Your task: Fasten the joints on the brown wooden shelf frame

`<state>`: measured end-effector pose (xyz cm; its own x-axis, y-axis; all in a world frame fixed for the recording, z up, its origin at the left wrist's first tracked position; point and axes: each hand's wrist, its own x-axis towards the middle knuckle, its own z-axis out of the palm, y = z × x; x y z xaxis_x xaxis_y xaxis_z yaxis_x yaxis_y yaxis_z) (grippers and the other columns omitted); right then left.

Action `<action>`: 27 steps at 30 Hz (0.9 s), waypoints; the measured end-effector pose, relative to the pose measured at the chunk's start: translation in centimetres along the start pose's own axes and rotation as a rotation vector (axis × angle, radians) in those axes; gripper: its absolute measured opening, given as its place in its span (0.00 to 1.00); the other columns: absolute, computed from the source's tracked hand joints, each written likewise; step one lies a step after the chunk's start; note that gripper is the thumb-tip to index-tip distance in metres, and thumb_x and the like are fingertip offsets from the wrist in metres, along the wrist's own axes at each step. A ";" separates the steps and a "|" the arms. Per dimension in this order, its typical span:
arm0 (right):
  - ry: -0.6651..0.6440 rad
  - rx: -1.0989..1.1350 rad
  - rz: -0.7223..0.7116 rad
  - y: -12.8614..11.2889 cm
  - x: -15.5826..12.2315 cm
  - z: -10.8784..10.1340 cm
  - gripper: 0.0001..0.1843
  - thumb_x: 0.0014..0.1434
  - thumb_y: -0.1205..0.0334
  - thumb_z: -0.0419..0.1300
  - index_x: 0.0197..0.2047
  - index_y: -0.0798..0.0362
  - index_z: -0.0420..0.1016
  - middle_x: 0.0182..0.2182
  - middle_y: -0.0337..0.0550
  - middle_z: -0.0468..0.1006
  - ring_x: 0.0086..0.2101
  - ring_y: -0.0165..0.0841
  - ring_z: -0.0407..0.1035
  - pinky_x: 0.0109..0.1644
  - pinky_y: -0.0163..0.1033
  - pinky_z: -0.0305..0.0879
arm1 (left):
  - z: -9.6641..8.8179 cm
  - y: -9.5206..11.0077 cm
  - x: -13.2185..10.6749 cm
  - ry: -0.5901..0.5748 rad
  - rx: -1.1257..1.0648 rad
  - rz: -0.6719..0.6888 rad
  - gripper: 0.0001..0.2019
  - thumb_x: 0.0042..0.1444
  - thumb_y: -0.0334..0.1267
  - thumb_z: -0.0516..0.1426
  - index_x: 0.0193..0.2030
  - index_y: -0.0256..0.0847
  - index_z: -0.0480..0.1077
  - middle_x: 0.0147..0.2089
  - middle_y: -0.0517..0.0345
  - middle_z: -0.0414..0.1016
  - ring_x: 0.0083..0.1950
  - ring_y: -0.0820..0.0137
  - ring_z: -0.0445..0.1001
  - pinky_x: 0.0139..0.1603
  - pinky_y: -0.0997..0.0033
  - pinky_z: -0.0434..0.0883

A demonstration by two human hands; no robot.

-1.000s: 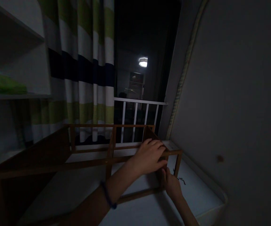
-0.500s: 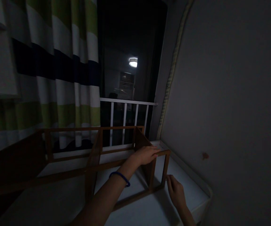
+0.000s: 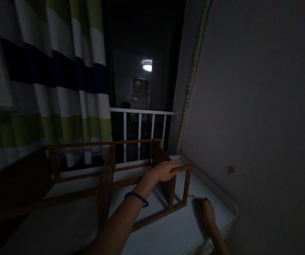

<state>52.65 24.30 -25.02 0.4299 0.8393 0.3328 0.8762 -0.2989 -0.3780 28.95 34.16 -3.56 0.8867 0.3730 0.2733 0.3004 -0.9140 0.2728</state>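
A brown wooden shelf unit [image 3: 107,170] lies on its side on a white surface. My left hand [image 3: 165,170], with a blue beaded bracelet [image 3: 138,197] at the wrist, grips the shelf's near right corner, its fingers bent over the top of the panel and rail. To the right of the shelf's end, my right hand [image 3: 206,209] is low over the white surface, fingers curled together. Small thin dark pieces [image 3: 192,196] show beside its fingertips; whether they are held or lie on the surface, I cannot tell.
The white surface [image 3: 152,237] has a raised rim along the grey wall [image 3: 261,106]. Behind the shelf are a white railing [image 3: 144,112], a dark window [image 3: 131,42] reflecting a lamp, and a striped curtain [image 3: 62,71]. A wrapped pipe [image 3: 191,85] runs down the corner.
My right hand has moved right and slightly down, away from the shelf's end post. The small dark pieces have come into sight. My left hand stays on the shelf.
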 end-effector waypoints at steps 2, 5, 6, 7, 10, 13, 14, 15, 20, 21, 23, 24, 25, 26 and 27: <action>0.012 -0.001 0.009 -0.2 -0.1 0.2 0.18 0.58 0.64 0.43 0.32 0.57 0.74 0.30 0.51 0.74 0.32 0.34 0.68 0.38 0.36 0.59 | 0.1 -0.1 0.0 0.003 0.005 0.005 0.22 0.58 0.39 0.47 0.59 0.38 0.57 0.62 0.52 0.57 0.63 0.67 0.54 0.64 0.63 0.53; 0.041 -0.002 0.014 -0.5 -0.3 0.5 0.18 0.57 0.66 0.43 0.31 0.58 0.74 0.30 0.51 0.74 0.32 0.34 0.68 0.38 0.36 0.59 | 0.3 -0.3 0.1 0.000 0.008 0.019 0.22 0.57 0.37 0.48 0.59 0.38 0.57 0.62 0.50 0.56 0.63 0.67 0.54 0.63 0.64 0.53; 0.052 -0.001 0.013 -0.5 -0.4 0.6 0.18 0.57 0.66 0.43 0.30 0.57 0.73 0.30 0.51 0.74 0.32 0.34 0.68 0.37 0.36 0.60 | 0.3 -0.3 0.1 -0.004 0.008 0.021 0.22 0.57 0.37 0.48 0.59 0.37 0.57 0.63 0.50 0.55 0.63 0.67 0.53 0.63 0.64 0.53; 0.066 0.002 0.011 -0.5 -0.5 0.6 0.17 0.57 0.66 0.44 0.29 0.57 0.73 0.29 0.51 0.73 0.32 0.35 0.68 0.37 0.36 0.60 | 0.4 -0.3 0.1 -0.008 0.007 0.019 0.22 0.57 0.37 0.48 0.59 0.37 0.57 0.63 0.49 0.55 0.63 0.67 0.53 0.63 0.64 0.53; 0.129 0.024 0.004 -0.3 -0.9 0.3 0.18 0.57 0.65 0.43 0.28 0.57 0.72 0.28 0.51 0.73 0.31 0.35 0.67 0.36 0.37 0.61 | 0.3 -0.4 0.1 -0.020 0.004 0.009 0.23 0.57 0.37 0.48 0.60 0.39 0.56 0.64 0.50 0.53 0.63 0.66 0.53 0.63 0.63 0.53; 0.234 0.066 -0.008 -0.7 -0.9 -0.9 0.21 0.60 0.61 0.40 0.34 0.58 0.72 0.32 0.53 0.73 0.33 0.37 0.67 0.38 0.39 0.62 | 0.2 -0.4 0.1 -0.035 -0.002 -0.001 0.23 0.57 0.37 0.49 0.60 0.41 0.56 0.64 0.50 0.52 0.64 0.65 0.53 0.63 0.63 0.53; 0.267 0.080 -0.017 -1.2 -0.8 -1.6 0.22 0.61 0.58 0.40 0.36 0.58 0.72 0.34 0.53 0.73 0.35 0.37 0.67 0.39 0.39 0.62 | 0.1 -0.4 0.1 -0.041 -0.008 -0.002 0.23 0.57 0.36 0.49 0.60 0.41 0.56 0.64 0.50 0.52 0.64 0.65 0.53 0.63 0.63 0.53; 0.309 0.100 -0.038 -1.8 -0.7 -2.4 0.22 0.62 0.55 0.40 0.38 0.58 0.72 0.35 0.53 0.72 0.37 0.37 0.66 0.40 0.39 0.62 | 0.0 -0.4 0.1 -0.047 -0.016 -0.002 0.23 0.57 0.36 0.49 0.60 0.42 0.56 0.64 0.51 0.52 0.63 0.65 0.53 0.63 0.62 0.53; 0.593 0.276 -0.378 -7.6 0.2 -7.6 0.15 0.60 0.54 0.49 0.38 0.54 0.72 0.31 0.45 0.71 0.34 0.33 0.66 0.39 0.38 0.62 | -0.3 -0.3 0.0 -0.070 -0.048 -0.006 0.23 0.56 0.36 0.49 0.60 0.42 0.56 0.64 0.51 0.51 0.64 0.65 0.51 0.64 0.61 0.51; 0.619 0.284 -0.443 -8.8 0.3 -8.4 0.13 0.60 0.56 0.50 0.37 0.54 0.72 0.29 0.44 0.71 0.33 0.33 0.65 0.38 0.38 0.62 | -0.3 -0.3 0.0 -0.071 -0.053 -0.008 0.23 0.56 0.36 0.50 0.60 0.42 0.56 0.64 0.51 0.51 0.64 0.65 0.51 0.64 0.61 0.51; 0.617 0.291 -0.531 -10.8 0.7 -9.4 0.12 0.60 0.58 0.50 0.37 0.54 0.72 0.29 0.43 0.70 0.32 0.31 0.64 0.37 0.37 0.63 | -0.3 -0.3 0.1 -0.073 -0.059 -0.005 0.23 0.56 0.35 0.50 0.60 0.41 0.56 0.64 0.50 0.51 0.64 0.65 0.51 0.64 0.62 0.50; 0.614 0.291 -0.549 -11.5 0.9 -9.6 0.12 0.60 0.58 0.50 0.37 0.53 0.72 0.29 0.43 0.70 0.32 0.31 0.64 0.36 0.37 0.63 | -0.3 -0.3 0.1 -0.075 -0.060 -0.003 0.24 0.56 0.35 0.50 0.60 0.40 0.55 0.64 0.50 0.51 0.64 0.65 0.50 0.64 0.62 0.50; 0.609 0.289 -0.557 -12.1 1.1 -9.6 0.12 0.60 0.58 0.50 0.37 0.53 0.72 0.29 0.43 0.70 0.32 0.31 0.64 0.36 0.36 0.63 | -0.3 -0.3 0.1 -0.075 -0.058 -0.003 0.24 0.56 0.35 0.50 0.60 0.40 0.55 0.64 0.50 0.51 0.64 0.65 0.50 0.64 0.61 0.50; 0.610 0.288 -0.560 -12.5 1.3 -9.5 0.12 0.60 0.58 0.50 0.37 0.53 0.72 0.29 0.43 0.70 0.32 0.31 0.64 0.35 0.36 0.63 | -0.2 -0.4 0.1 -0.076 -0.055 -0.005 0.24 0.56 0.35 0.50 0.60 0.40 0.55 0.64 0.49 0.51 0.65 0.64 0.50 0.64 0.61 0.50; 0.614 0.287 -0.563 -12.7 1.5 -9.3 0.12 0.60 0.57 0.50 0.37 0.52 0.72 0.28 0.43 0.70 0.31 0.31 0.64 0.34 0.36 0.63 | -0.2 -0.4 0.1 -0.075 -0.051 -0.006 0.23 0.56 0.35 0.50 0.60 0.40 0.56 0.64 0.49 0.51 0.65 0.64 0.50 0.64 0.61 0.50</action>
<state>44.19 25.15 -11.64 0.0647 0.4102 0.9097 0.9401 0.2806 -0.1934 28.86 34.58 -3.43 0.9094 0.3638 0.2017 0.2896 -0.9017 0.3211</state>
